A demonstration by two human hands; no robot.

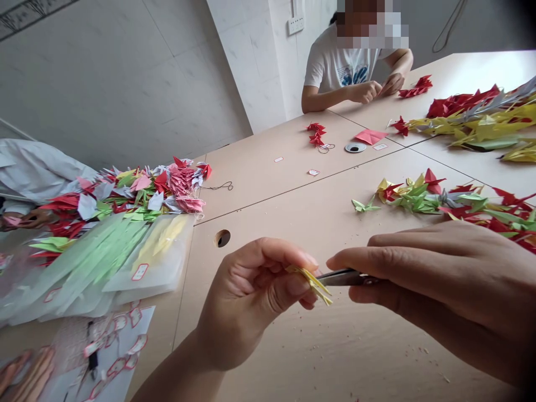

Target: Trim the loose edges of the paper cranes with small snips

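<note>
My left hand (255, 296) is closed in a pinch on a small folded yellow paper piece (315, 283), held just above the wooden table (293, 223). My right hand (439, 285) is closed round a thin dark metal tool (341, 277), perhaps tweezers or small scissors. The tool's tip touches the yellow paper. Both hands hover near the table's front edge.
Piles of folded paper cranes lie at the left (138, 192) and right (460, 204), with more yellow and red ones at the far right (481, 120). Clear bags of green and yellow paper (104, 257) sit left. A person in a white shirt (352, 64) works opposite. A cable hole (222, 238) opens in the table.
</note>
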